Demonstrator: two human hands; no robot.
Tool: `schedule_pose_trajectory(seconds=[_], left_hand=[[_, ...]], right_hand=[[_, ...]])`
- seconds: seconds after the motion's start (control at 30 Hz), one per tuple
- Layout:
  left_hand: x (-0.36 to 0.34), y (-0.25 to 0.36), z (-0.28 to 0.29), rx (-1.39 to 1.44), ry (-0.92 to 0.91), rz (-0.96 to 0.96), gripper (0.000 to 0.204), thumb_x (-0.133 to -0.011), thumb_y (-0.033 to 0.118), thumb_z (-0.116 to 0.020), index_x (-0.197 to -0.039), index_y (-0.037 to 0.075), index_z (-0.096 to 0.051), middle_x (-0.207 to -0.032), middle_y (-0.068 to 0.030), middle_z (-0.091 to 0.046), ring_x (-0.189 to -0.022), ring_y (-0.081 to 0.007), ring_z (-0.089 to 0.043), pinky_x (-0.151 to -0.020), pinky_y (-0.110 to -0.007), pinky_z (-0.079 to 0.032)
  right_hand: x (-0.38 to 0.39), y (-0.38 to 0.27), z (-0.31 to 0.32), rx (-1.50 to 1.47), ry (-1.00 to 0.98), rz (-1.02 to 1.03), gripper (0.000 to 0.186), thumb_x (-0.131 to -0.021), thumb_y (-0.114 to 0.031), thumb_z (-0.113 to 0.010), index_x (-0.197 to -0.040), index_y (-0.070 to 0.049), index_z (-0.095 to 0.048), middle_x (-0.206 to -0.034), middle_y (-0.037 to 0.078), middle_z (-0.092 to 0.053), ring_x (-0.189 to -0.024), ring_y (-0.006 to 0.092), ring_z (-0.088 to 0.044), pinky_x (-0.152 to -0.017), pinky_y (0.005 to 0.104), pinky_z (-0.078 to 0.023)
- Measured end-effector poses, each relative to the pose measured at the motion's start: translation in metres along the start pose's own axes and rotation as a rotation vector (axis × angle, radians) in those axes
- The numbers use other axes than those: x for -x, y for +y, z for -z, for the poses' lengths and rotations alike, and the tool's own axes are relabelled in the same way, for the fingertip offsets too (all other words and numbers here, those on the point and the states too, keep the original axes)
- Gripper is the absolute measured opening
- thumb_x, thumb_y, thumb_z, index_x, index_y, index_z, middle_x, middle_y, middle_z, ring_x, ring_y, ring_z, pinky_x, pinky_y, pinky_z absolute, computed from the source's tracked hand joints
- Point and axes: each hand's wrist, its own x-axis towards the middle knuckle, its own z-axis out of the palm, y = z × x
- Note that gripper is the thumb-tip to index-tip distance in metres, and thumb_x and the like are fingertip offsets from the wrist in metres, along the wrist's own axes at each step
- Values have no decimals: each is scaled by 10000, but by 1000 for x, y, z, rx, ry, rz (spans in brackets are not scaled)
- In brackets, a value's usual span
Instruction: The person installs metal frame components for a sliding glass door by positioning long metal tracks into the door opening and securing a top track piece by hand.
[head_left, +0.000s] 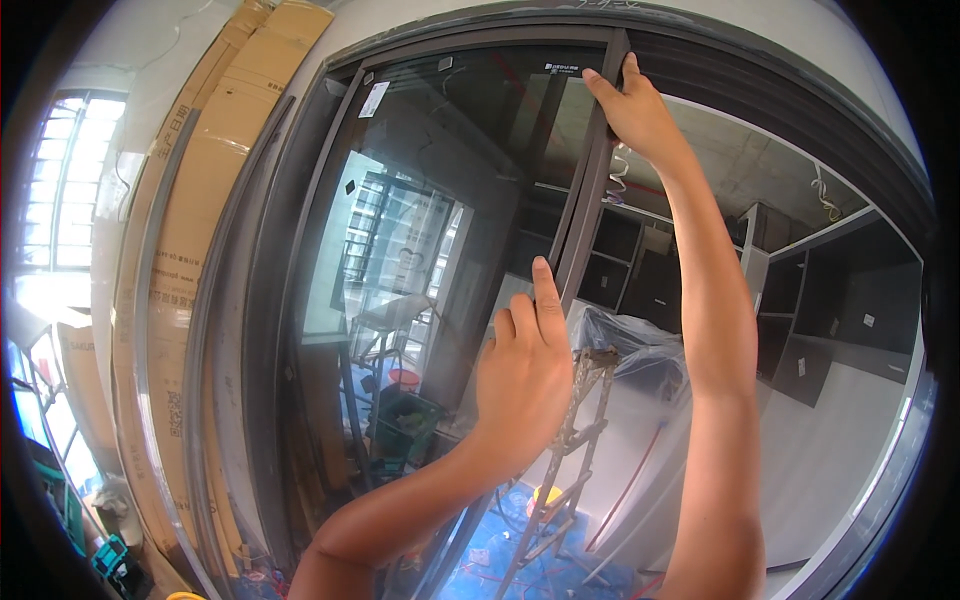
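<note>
A tall dark-framed glass door panel stands upright in a dark door frame. High up, my right hand straddles the panel's right upright, thumb on the glass side and fingers on the other edge. Lower on the same upright is my left hand. One of its fingers points up along the frame while the others are bent against the panel; its palm is hidden. A white label is stuck near the panel's upper left corner.
Long cardboard packing leans on the wall at left. Through the doorway stand a stepladder, dark cabinets and something wrapped in clear plastic. Blue sheeting covers the floor there. A bright window is at far left.
</note>
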Motion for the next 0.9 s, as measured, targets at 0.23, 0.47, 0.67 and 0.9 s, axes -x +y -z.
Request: schedule_pose_trajectory(seconds=[0.23,0.47,0.67,0.9], left_hand=[[0,0,0,-18,2,-4,901,-732,-13,-656,-1509,-189,-234,-1076,-237,-514,-912,-340,-572,-746,-367,-532],[1,-3,-1,-68,-3,-30,911,-732,1,-666,-1510,-188,-231,-1084,-236,-532,-908,-334,-575,-704,-343,-544],[-1,-2,2,-88,-38,-35,926,-734,15,-674,-1517,-178,-221,-1083,-233,-541,-914,-338,-583,-719,-355,-555],[-4,-9,11,45,-99,-16,957,-718,-23,-683,-1531,-139,-191,-1151,-258,-542,-967,-397,-609,-742,-411,-565]], right_hand=[[-2,9,-3,-54,13,58,1013,-971,-511,-610,-1547,163,-120,-635,67,-593,-513,134,-574,-473,281,-449],[0,-3,-3,-67,-11,-20,654,-954,-407,-629,-1318,110,-460,-855,184,-702,-668,246,-716,-606,345,-578],[1,-6,4,-2,-55,-10,554,-877,-330,-678,-1193,81,-483,-804,181,-696,-618,247,-705,-558,344,-575],[-2,-7,-3,-48,-38,-22,581,-810,-237,-619,-1206,146,-434,-775,217,-686,-584,280,-699,-516,351,-566]])
